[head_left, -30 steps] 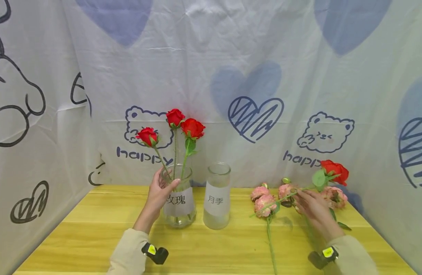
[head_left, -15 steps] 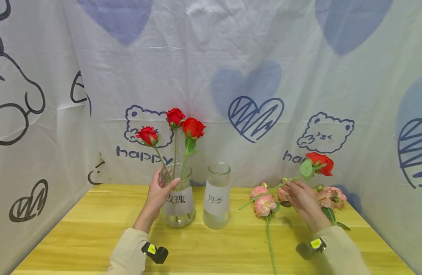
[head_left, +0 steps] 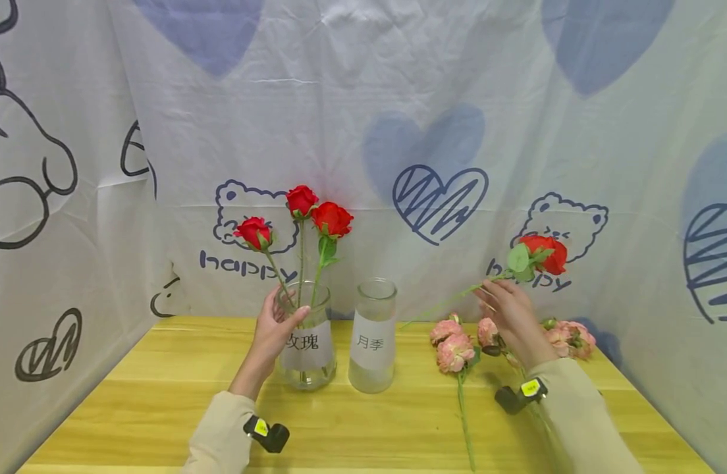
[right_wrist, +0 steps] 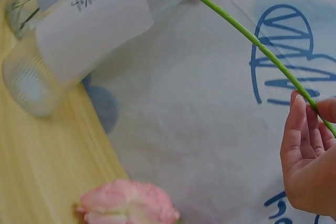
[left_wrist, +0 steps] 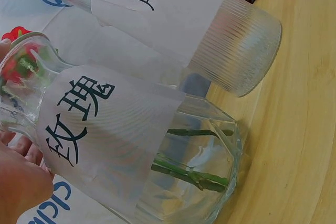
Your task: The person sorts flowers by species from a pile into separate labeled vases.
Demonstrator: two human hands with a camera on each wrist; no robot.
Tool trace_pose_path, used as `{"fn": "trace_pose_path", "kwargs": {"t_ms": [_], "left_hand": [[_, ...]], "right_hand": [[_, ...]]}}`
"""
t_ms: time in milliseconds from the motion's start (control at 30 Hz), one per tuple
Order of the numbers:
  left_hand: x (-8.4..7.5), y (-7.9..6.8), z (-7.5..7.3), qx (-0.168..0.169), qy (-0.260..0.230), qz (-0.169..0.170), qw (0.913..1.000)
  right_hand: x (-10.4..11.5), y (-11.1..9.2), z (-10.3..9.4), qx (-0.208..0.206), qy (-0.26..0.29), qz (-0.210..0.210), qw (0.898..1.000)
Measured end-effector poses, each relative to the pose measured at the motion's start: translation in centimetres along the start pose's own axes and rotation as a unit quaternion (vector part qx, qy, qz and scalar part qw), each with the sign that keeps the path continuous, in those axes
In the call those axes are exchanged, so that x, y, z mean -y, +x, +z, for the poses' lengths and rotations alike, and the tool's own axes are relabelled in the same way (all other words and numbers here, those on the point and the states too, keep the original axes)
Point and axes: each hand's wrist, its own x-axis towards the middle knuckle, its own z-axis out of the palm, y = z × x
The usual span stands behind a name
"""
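My left hand [head_left: 276,330] grips the neck of a clear glass vase [head_left: 307,378] with a white paper label. Three red roses [head_left: 332,220] stand in that vase, their green stems [left_wrist: 194,174] showing through its base in the left wrist view. My right hand [head_left: 511,320] pinches the green stem [right_wrist: 236,24] of another red rose [head_left: 550,255] between thumb and fingertips. This rose is raised above the table, bloom to the right, stem slanting down to the left. To the right of the first vase stands a second, ribbed glass vase [head_left: 373,375], labelled and holding no flowers.
Pink flowers [head_left: 455,352] lie on the right of the wooden table [head_left: 221,434], one with its stem pointing to the front edge. More pink blooms [head_left: 577,339] lie behind my right forearm. A white printed cloth [head_left: 440,276] hangs behind and at both sides.
My right hand has lifted the red rose up and to the left, off the pink flowers. My left hand stays on the vase neck.
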Motion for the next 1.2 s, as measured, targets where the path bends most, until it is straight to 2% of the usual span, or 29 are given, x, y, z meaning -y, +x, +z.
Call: {"fn": "trace_pose_path", "kwargs": {"t_ms": [633, 867, 1200], "left_hand": [[-0.1, 0.0, 0.0, 0.002, -0.003, 0.005, 1.0], [-0.1, -0.1, 0.0, 0.002, -0.015, 0.007, 0.9999], [-0.1, -0.1, 0.0, 0.001, -0.017, 0.007, 0.9998]], "right_hand": [[1.6, 1.3, 5.9, 0.015, 0.05, -0.006, 0.999], [2.1, 1.7, 8.6, 0.02, 0.049, -0.034, 0.998], [1.1, 2.3, 12.6, -0.013, 0.028, -0.076, 0.997]]}}
